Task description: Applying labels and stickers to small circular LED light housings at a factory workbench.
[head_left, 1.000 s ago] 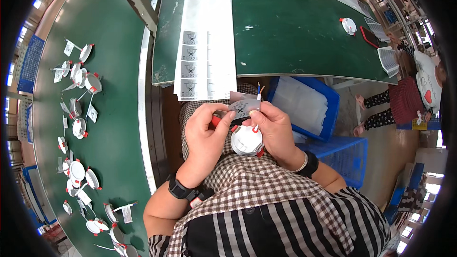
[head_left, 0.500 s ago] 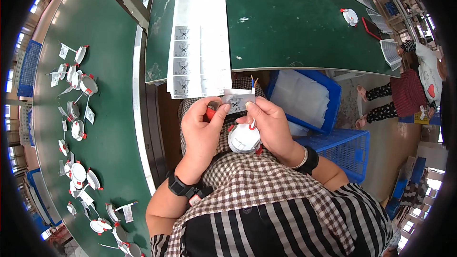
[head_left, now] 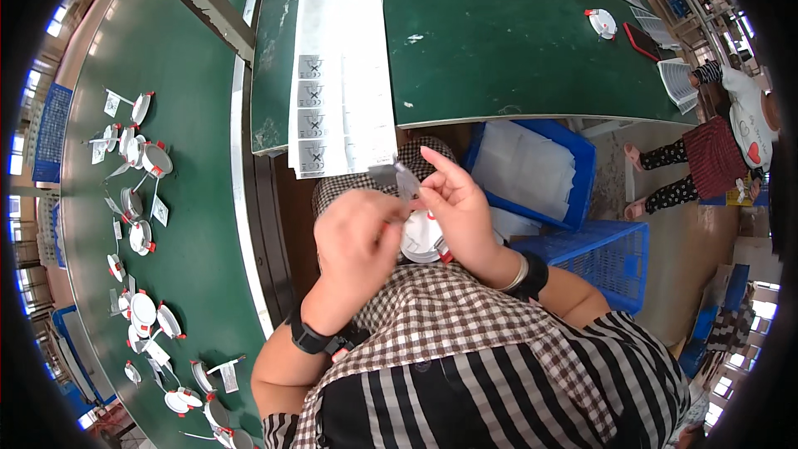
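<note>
The right hand (head_left: 464, 214) pinches a small silver-grey label (head_left: 406, 183) near the tips of its thumb and fingers, with the index finger raised clear and pointing up over the lap. The left hand (head_left: 357, 234) is blurred close beside the label, its fingers seemingly curled, though I cannot tell whether it grips anything. Below and between the 2 hands, a round white lamp (head_left: 422, 241) with red clips sits over the checked apron (head_left: 432, 303), partly covered by the fingers. Ahead, long white sheets (head_left: 339, 33) lie on the green worktop (head_left: 499, 50), their near ends reaching past its front edge; 4 grey printed labels show in a column along them. Towards the far right of that worktop, another white lamp (head_left: 600, 24) lies near a red-edged dark device (head_left: 640, 41). Under the front edge, a blue tray (head_left: 584, 179) holds pale sheets (head_left: 525, 168), with a blue crate (head_left: 600, 270) just beside it. On the left, a long green surface (head_left: 199, 241) carries many scattered white lamps with red clips, several with tags attached.
</note>
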